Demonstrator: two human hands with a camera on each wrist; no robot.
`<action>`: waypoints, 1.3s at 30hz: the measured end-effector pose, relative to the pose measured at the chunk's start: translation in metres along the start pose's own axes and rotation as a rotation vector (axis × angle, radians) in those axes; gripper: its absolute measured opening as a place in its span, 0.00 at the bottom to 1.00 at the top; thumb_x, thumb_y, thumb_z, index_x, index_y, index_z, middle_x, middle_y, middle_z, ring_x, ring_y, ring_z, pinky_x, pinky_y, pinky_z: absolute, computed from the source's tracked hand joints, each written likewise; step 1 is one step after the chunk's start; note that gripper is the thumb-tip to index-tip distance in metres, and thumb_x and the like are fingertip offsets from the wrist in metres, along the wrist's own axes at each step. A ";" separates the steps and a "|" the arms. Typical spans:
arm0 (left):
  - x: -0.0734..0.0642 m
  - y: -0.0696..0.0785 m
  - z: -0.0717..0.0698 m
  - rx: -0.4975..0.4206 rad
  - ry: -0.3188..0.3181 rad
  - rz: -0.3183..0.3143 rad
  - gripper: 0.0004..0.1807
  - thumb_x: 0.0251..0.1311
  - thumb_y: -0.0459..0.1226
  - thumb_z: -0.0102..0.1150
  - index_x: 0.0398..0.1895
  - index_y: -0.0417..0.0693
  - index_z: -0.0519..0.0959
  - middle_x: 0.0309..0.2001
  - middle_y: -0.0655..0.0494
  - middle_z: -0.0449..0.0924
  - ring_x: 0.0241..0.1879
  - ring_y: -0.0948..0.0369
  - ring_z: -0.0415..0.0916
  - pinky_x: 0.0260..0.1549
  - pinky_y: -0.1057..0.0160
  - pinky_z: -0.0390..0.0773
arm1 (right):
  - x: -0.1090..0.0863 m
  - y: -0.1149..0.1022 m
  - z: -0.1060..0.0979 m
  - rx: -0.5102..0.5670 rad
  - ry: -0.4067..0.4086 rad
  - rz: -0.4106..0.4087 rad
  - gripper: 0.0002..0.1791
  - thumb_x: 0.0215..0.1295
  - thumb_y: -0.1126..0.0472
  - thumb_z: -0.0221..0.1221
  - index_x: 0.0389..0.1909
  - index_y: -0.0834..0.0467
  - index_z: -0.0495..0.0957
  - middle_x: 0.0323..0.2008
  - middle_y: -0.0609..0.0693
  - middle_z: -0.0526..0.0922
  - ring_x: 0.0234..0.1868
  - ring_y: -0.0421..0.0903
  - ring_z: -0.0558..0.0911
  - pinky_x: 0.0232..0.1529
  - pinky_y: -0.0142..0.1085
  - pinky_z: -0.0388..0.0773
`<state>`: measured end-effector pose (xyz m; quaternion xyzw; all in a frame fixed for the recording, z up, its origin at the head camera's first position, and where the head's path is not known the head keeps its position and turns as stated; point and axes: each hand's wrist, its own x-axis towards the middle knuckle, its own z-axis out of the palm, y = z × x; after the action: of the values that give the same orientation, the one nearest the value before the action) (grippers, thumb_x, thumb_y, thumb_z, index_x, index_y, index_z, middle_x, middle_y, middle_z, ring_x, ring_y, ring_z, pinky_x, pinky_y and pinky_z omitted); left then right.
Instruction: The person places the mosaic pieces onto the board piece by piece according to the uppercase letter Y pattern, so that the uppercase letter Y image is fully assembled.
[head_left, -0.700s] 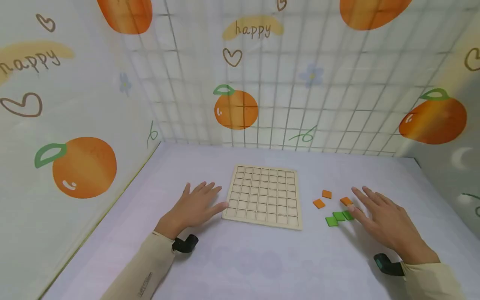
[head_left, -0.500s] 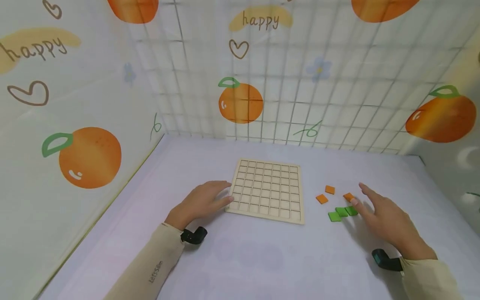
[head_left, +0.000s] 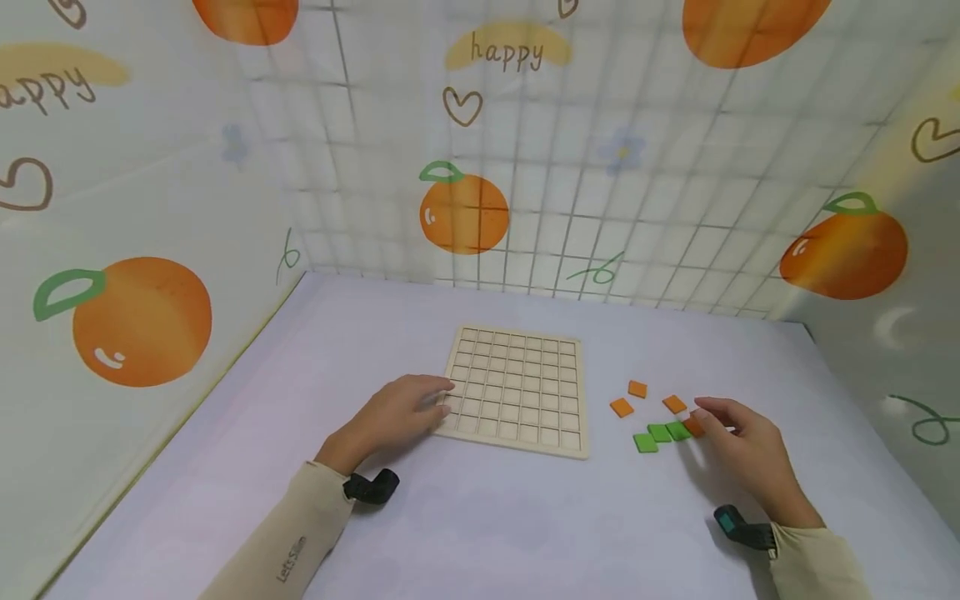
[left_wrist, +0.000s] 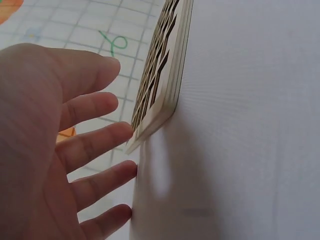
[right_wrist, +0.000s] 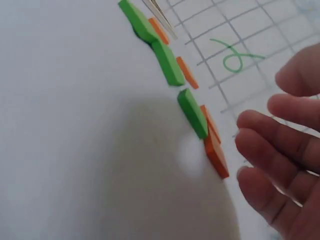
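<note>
On the bench (head_left: 465,529), all visible tiles (head_left: 660,432) lie beside the board (head_left: 517,392), none set in it, left hand (head_left: 393,417) close by with fingers (left_wrist: 97,145) spread, right hand (head_left: 748,450) loosely bent, pinching nothing.

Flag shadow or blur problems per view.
Head: wooden board grid lines readable, soft shadow below the right hand; left wrist: soft-edged shadow on the table below the board's near corner; right wrist: broad grey shadow, paler patch left of the lowest orange tile, green tiles readable.
</note>
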<state>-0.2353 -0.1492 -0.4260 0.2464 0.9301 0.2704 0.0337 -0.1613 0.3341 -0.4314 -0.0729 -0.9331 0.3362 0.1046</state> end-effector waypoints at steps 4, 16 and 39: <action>-0.006 -0.007 0.004 -0.048 0.017 -0.034 0.24 0.69 0.46 0.60 0.66 0.53 0.77 0.66 0.58 0.74 0.69 0.53 0.65 0.69 0.48 0.62 | -0.001 0.007 0.007 0.004 0.007 0.035 0.26 0.75 0.46 0.52 0.60 0.62 0.78 0.51 0.61 0.82 0.50 0.56 0.75 0.38 0.39 0.70; -0.008 -0.017 0.026 -0.198 0.108 0.022 0.21 0.66 0.44 0.62 0.62 0.57 0.80 0.64 0.63 0.75 0.70 0.56 0.63 0.69 0.46 0.59 | -0.015 0.029 0.010 -0.023 0.000 0.075 0.24 0.75 0.50 0.55 0.60 0.64 0.76 0.53 0.63 0.78 0.50 0.59 0.77 0.46 0.54 0.77; -0.006 -0.015 0.018 -0.120 0.006 0.021 0.25 0.62 0.46 0.64 0.64 0.60 0.78 0.68 0.68 0.69 0.73 0.58 0.57 0.71 0.45 0.54 | -0.001 0.022 0.006 -0.059 -0.094 -0.027 0.24 0.69 0.58 0.59 0.62 0.65 0.75 0.56 0.63 0.76 0.51 0.59 0.74 0.48 0.54 0.75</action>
<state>-0.2332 -0.1538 -0.4498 0.2530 0.9096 0.3268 0.0425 -0.1601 0.3470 -0.4501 -0.0476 -0.9474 0.3102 0.0630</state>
